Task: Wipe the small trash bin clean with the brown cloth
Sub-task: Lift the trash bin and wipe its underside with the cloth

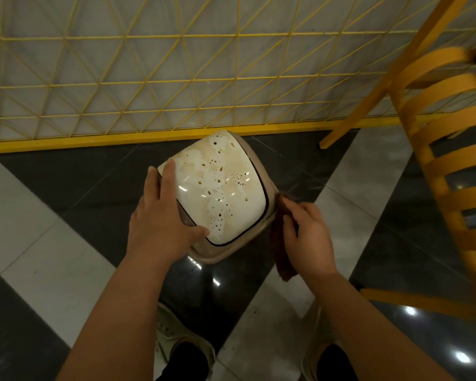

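A small beige trash bin (217, 193) with a white lid stands on the floor in the middle of the head view. Brown spots and pale smears cover the lid. My left hand (162, 215) holds the bin's left side, fingers laid along the lid's edge and thumb on its near corner. My right hand (308, 237) pinches the brown cloth (280, 243) and presses it against the bin's right side. The cloth hangs down past the bin's rim.
A yellow slatted chair (440, 160) stands close on the right, one leg reaching toward the bin. A yellow wire-grid panel (176, 78) with a yellow base rail runs behind the bin. The floor is glossy grey and black tile; my shoes (182, 339) are just below the bin.
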